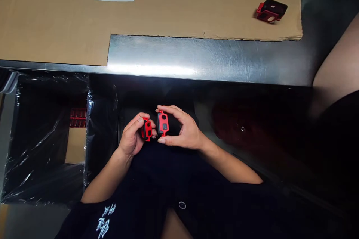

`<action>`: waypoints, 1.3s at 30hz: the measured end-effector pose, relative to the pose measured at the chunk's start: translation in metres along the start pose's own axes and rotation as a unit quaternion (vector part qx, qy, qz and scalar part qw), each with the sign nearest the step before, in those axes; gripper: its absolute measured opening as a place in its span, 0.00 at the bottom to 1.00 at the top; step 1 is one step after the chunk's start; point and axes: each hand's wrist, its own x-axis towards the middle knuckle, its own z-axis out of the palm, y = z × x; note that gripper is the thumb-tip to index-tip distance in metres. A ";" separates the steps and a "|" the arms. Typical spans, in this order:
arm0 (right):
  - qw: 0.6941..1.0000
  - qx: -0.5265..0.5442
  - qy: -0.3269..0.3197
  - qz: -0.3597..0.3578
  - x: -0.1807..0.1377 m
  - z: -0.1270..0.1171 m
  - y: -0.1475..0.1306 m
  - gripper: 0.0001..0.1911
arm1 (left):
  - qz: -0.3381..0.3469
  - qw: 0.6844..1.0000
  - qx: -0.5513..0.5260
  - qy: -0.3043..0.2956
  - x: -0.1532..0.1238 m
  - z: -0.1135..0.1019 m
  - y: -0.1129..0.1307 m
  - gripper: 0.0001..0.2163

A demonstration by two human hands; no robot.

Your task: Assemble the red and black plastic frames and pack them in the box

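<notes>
The left hand (132, 137) and right hand (183, 129) are held close together, fingers (171, 109) curled inward.

Steel workbench (196, 58), cardboard sheet (56, 26) on top, black plastic sheeting (42, 138) below

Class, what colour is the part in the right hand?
The part is red and black, best seen in the head view.

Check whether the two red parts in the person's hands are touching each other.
Apart. The head view shows a narrow dark gap between the red part in the left hand and the red part in the right hand.
</notes>
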 end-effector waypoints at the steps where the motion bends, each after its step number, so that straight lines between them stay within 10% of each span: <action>1: 1.000 0.004 0.000 0.006 -0.001 0.000 0.000 0.42 | -0.006 1.000 0.000 -0.011 0.000 0.001 0.000 0.14; 11: 0.999 0.014 0.027 -0.024 -0.010 0.005 0.012 0.43 | 0.010 0.983 0.136 -0.122 -0.009 0.003 -0.005 0.22; 19: 0.997 -0.023 0.014 -0.073 -0.010 0.011 0.014 0.42 | 0.031 0.973 0.214 -0.078 -0.014 0.002 -0.003 0.23; 26: 0.994 0.094 0.031 0.036 -0.014 0.002 0.007 0.35 | 0.094 0.955 0.278 -0.029 -0.021 0.001 -0.005 0.21; 32: 0.929 0.296 -0.017 0.223 -0.020 -0.003 0.001 0.22 | 0.220 0.873 0.434 -0.019 -0.023 -0.005 0.001 0.20; 39: 0.918 0.325 -0.055 0.220 -0.019 0.005 -0.013 0.17 | 0.300 0.825 0.475 -0.066 -0.021 -0.008 0.009 0.21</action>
